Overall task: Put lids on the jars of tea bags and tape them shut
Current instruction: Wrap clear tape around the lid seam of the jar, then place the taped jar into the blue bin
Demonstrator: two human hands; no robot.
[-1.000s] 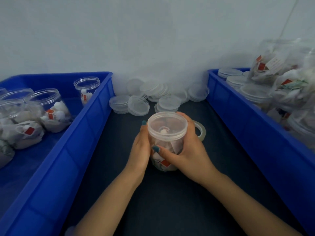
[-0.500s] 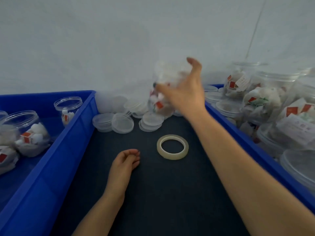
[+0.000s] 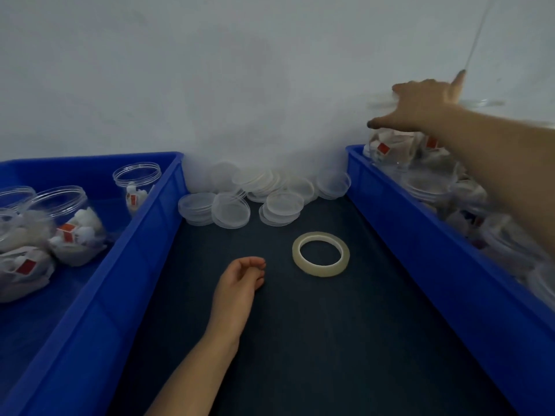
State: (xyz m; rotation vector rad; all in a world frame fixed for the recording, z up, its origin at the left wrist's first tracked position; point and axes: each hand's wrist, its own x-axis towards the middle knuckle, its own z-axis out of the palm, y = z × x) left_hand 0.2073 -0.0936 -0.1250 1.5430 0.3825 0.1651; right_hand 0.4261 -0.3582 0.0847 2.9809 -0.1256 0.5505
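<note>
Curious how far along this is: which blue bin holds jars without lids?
The blue plastic bin on the left: its clear plastic jars show open rims; those in the right bin look lidded.

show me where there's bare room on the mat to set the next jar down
Free: the mat nearer you than the left hand and tape roll, between left bin and right bin. Crowded: the far end, piled with loose lids.
</note>
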